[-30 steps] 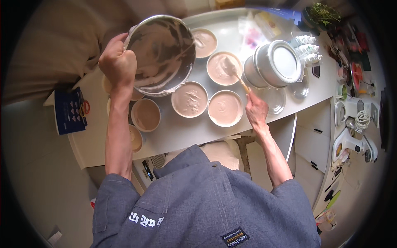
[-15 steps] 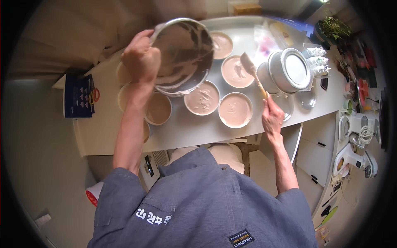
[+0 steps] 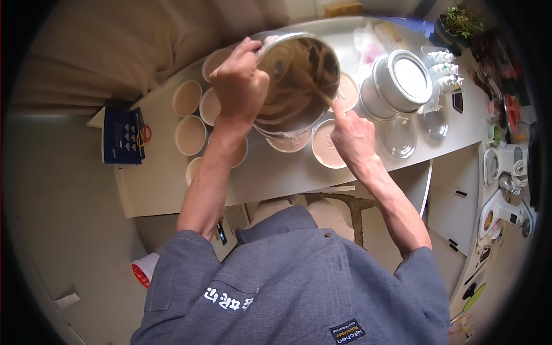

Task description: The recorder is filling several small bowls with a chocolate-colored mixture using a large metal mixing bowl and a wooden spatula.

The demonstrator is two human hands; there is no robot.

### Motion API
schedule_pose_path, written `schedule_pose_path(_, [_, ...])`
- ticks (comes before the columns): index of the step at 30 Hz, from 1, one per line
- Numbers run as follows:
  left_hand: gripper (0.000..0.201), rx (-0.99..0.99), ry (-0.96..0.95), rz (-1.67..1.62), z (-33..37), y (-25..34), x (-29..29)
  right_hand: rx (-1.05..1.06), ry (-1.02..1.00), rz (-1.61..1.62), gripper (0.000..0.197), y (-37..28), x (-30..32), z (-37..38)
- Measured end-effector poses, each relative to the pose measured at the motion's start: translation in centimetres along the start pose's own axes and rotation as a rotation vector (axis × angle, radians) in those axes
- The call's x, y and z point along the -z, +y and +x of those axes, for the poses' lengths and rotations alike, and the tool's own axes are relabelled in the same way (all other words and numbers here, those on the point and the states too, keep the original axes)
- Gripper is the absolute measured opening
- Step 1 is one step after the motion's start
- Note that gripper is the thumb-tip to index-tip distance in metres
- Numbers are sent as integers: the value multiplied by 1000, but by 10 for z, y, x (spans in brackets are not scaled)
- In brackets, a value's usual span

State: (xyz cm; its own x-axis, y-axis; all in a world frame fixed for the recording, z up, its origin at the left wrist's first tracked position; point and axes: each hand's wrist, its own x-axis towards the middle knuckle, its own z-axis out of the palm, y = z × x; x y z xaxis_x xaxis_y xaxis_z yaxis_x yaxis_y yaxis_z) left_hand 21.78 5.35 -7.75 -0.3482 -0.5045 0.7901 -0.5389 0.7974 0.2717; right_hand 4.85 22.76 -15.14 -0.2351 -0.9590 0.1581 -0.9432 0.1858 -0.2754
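My left hand [image 3: 242, 86] is closed around the handle side of a large metal mixing bowl [image 3: 293, 75], which is tilted so that its inside shows, streaked with pinkish-brown cream. Closed on the wooden handle of a spatula [image 3: 328, 100], my right hand [image 3: 353, 137] is at the bowl's right rim. The spatula's head reaches into the bowl and is blurred. Beneath the bowl stand round tubs of pinkish cream, one tub [image 3: 326, 146] just left of my right hand and another [image 3: 289, 142] partly covered. Further filled tubs [image 3: 187, 99] stand left of the bowl, some partly hidden by my left arm.
Silver round tins [image 3: 408, 80] stand stacked at the right, with clear round lids [image 3: 398, 138] in front. Small white-capped bottles [image 3: 445, 72] and a potted plant [image 3: 460, 26] are beyond. A dark blue box [image 3: 122, 137] with scissors [image 3: 144, 134] is at the table's left end.
The bowl has moved right in my left hand, over the middle tubs, uncovering tubs on the left. My right hand has brought the spatula left and into the bowl.
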Motion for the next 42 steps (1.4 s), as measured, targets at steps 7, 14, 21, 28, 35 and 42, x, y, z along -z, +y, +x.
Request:
schedule_pose_path(7, [12,90,-100,8,-15,27,-1,-345,-528,888,30,-20,-8,-24])
schedule_pose_path(14, [12,46,39,42,-26,14,1,-536,-578,1490,36,-17,-2,-51])
schedule_pose_path(21, [10,106,82,76,-26,-1,18,-447,-363,1290,35,37,37,-90])
schedule_pose_path(28, [7,124,126,75,-24,-13,33,-303,-93,883,36,89,23,-151])
schedule_pose_path(35, [15,196,82,132,-30,-5,61,-92,10,107,33,98,-46,-187])
schedule_pose_path(42, [12,240,61,147,-34,2,85,51,-32,-18,49,104,-49,-195])
